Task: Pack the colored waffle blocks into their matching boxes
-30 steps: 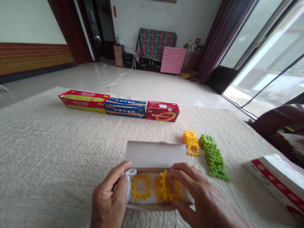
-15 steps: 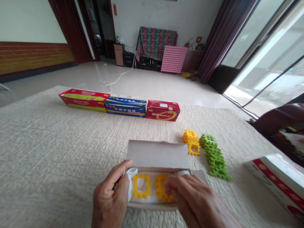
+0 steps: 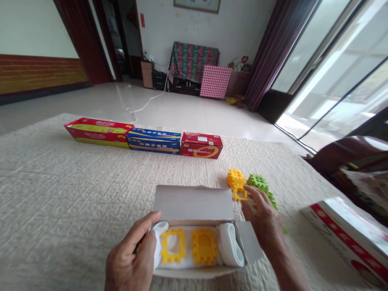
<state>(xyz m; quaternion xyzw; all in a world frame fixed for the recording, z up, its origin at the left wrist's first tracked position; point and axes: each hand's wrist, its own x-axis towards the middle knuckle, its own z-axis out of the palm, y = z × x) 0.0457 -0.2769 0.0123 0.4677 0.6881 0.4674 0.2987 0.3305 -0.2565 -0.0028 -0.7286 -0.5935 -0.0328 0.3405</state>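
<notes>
An open grey cardboard box (image 3: 194, 204) stands on the textured cloth, its lid raised at the back. White foam (image 3: 232, 244) lines it, and a yellow frame-shaped block (image 3: 173, 258) and another yellow block (image 3: 205, 258) lie inside. My left hand (image 3: 133, 252) grips the left end of the box. My right hand (image 3: 263, 216) is beyond the box's right side, its fingers apart beside a yellow block (image 3: 239, 193) on the cloth. Stacked yellow blocks (image 3: 236, 177) touch that block. The right hand partly hides a row of green blocks (image 3: 257, 182).
Across the cloth (image 3: 75, 182) stand a red-and-green box (image 3: 98, 131), a blue box (image 3: 154, 141) and a red box (image 3: 201, 145), end to end. At the right lies a white-and-red box (image 3: 348, 234). A white cable (image 3: 148, 104) runs over the floor beyond.
My right hand has left the blocks inside the box and moved right and forward to the yellow blocks outside. My left hand still holds the box. The view has shifted slightly.
</notes>
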